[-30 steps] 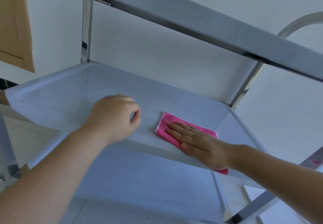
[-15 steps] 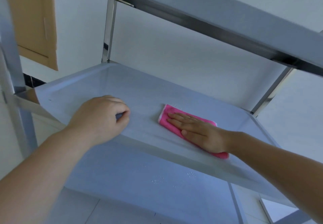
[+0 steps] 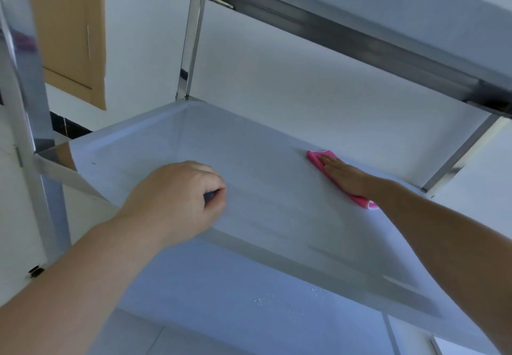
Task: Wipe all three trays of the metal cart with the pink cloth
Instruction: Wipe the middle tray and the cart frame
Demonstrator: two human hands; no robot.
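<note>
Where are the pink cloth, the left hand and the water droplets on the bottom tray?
pink cloth (image 3: 314, 158): head view, far corner beyond the fingertips.
left hand (image 3: 177, 196): head view, back of the fist.
water droplets (image 3: 260, 300): head view, cluster on the bottom tray.

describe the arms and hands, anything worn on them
Both forearms are bare as far as the frame shows: no sleeves, watch, bracelets or gloves. The left hand and right hand show no rings on the visible fingers. No markings can be seen.

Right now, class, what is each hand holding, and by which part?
The right hand presses flat on the pink cloth, gripping nothing. The left hand is fisted on the middle tray; its contents cannot be told.
</note>
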